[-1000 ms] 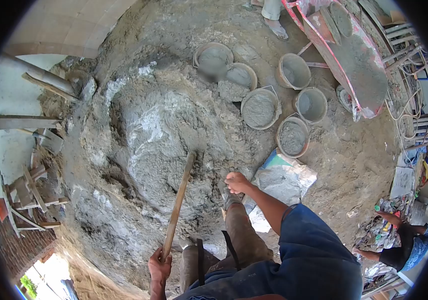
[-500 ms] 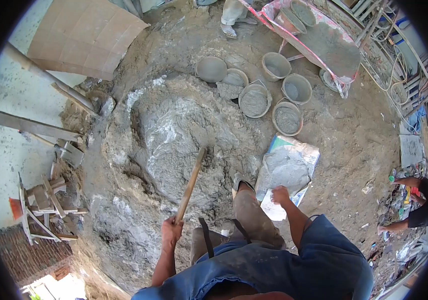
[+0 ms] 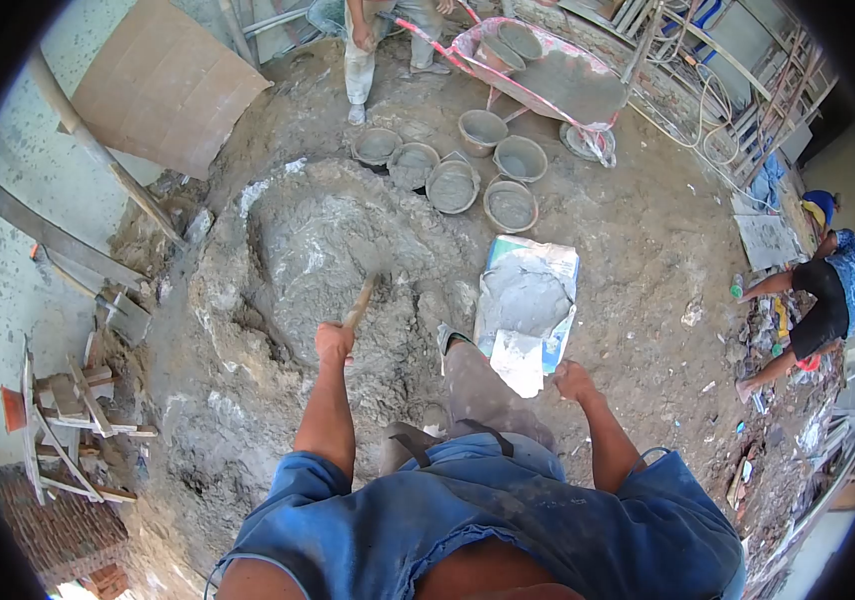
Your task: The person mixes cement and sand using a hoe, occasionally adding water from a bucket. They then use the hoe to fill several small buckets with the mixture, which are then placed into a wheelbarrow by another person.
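Note:
My left hand (image 3: 334, 342) is wrapped round a wooden tool handle (image 3: 360, 303). The handle's far end reaches into a wet heap of grey mortar (image 3: 323, 245), which hides the tool's head. My right hand (image 3: 575, 381) hangs with curled fingers beside the lower right corner of an opened cement bag (image 3: 562, 272); nothing shows in it. Grey powder (image 3: 525, 298) lies on the bag, and a white paper flap (image 3: 519, 362) folds out toward me. My foot (image 3: 447, 337) stands between the mortar and the bag.
Several buckets (image 3: 453, 187), some filled with mortar, stand beyond the heap. Behind them is a red-rimmed wheelbarrow (image 3: 588, 88) with a person (image 3: 360, 50) at its handles. Another person (image 3: 828, 290) bends over debris at right. Wood scraps (image 3: 73, 420) and a shovel (image 3: 126, 315) are at left.
My left hand has moved forward with the handle, which now shows shorter. My right hand has moved off the bag's paper to its right side. The view has shifted, showing more of both other people.

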The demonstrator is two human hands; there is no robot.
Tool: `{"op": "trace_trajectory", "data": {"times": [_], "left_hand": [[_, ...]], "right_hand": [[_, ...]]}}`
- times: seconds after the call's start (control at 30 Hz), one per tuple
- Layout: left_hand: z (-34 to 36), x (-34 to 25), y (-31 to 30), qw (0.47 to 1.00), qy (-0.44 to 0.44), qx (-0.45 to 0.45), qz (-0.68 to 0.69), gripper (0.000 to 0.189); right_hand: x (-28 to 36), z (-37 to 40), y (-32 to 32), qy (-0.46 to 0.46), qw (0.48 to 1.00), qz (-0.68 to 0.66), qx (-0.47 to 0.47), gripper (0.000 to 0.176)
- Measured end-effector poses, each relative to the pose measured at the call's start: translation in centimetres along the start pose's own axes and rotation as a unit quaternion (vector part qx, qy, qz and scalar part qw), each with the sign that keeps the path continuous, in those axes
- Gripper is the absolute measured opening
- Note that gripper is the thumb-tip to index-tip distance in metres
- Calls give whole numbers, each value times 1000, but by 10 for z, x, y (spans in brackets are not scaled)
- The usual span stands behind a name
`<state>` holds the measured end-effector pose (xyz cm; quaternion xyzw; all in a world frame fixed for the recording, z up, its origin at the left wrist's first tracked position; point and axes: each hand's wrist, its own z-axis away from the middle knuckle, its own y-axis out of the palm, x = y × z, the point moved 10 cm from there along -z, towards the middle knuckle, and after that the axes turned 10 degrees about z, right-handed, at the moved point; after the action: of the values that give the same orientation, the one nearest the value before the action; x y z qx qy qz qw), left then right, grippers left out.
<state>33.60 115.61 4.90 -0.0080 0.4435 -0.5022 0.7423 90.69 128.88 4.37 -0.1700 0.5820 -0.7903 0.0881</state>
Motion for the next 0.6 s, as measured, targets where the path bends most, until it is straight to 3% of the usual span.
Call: {"op": "trace_trajectory", "data": {"times": [0.03, 0.07, 0.1, 0.13, 0.2, 0.3, 0.37, 0.4, 0.47, 0.53, 0.57, 0.6], "left_hand": [[2, 1, -2, 1000, -11, 3, 5, 31], [3, 4, -3, 1000, -21, 5, 11, 31], [3, 10, -3, 1000, -21, 11, 12, 31], [-1, 16, -6, 1000, -21, -1, 17, 33], [-15, 33, -13, 999, -17, -24, 20, 38], [-22, 47, -21, 998, -10, -38, 41, 36], [-3, 41, -32, 998, -24, -33, 52, 34], [5, 40, -35, 997, -38, -27, 58, 31], [-6, 52, -38, 997, -30, -28, 63, 29], [-12, 62, -42, 998, -25, -24, 59, 26], [-11, 63, -45, 997, -35, -29, 69, 27], [-10, 64, -45, 996, -45, -32, 77, 27]], "right_hand": [[-1, 21, -14, 7, 1000, 4, 0, 27], [-27, 49, -15, 135, 982, -114, 73, 24], [-40, 79, -11, 258, 928, -229, 140, 21], [-47, 92, -7, 261, 929, -225, 138, 21], [-59, 139, 23, 332, 867, -330, 170, 17], [-49, 187, 47, 353, 844, -342, 215, 20], [-40, 207, 76, 306, 844, -315, 309, 29], [-42, 206, 82, 307, 844, -313, 308, 29], [-33, 200, 85, 202, 894, -272, 295, 28], [-34, 190, 70, 200, 911, -202, 300, 31], [-49, 184, 90, 193, 895, -236, 327, 35], [-32, 186, 45, 342, 838, -299, 301, 38]]}}
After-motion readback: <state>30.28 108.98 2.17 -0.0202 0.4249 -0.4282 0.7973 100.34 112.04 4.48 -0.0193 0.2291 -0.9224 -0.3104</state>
